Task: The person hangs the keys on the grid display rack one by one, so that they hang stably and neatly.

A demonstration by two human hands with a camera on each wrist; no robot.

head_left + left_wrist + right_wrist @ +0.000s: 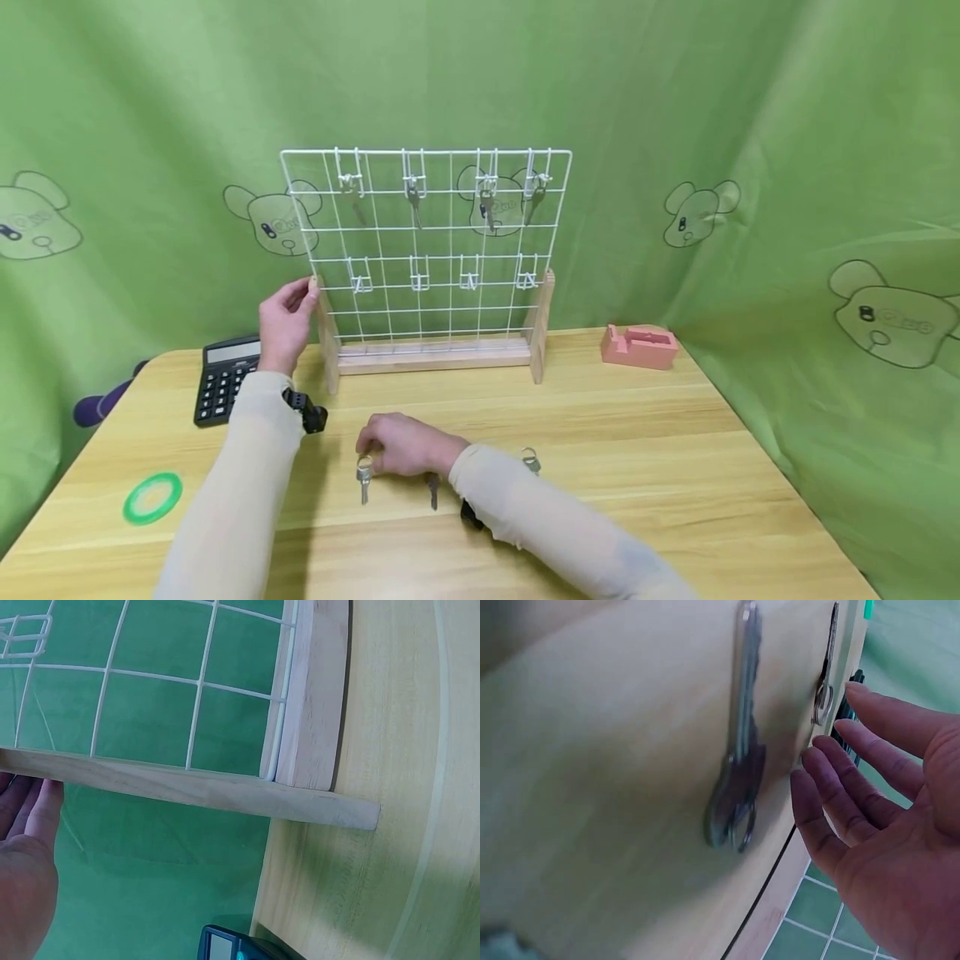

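My left hand (pixel 286 321) holds the top of the left wooden upright (pixel 327 333) of a white wire grid rack, thumb in front. In the left wrist view, its fingers (pixel 46 814) touch the wood. Over the table, my right hand (pixel 408 444) reaches for a key with a ring (pixel 364 477), its fingertips beside it. The right wrist view shows thumb and fingers apart, near that key (pixel 823 697). A second key (pixel 433 492) lies below the right wrist, and another key (pixel 532 461) lies beyond the forearm.
Several keys (pixel 415 207) hang on the rack's upper hooks; the lower hooks (pixel 469 282) carry none. A calculator (pixel 217 392) lies left of the rack, a green tape roll (pixel 135 507) nearer. A pink tape dispenser (pixel 637 354) stands at the back right.
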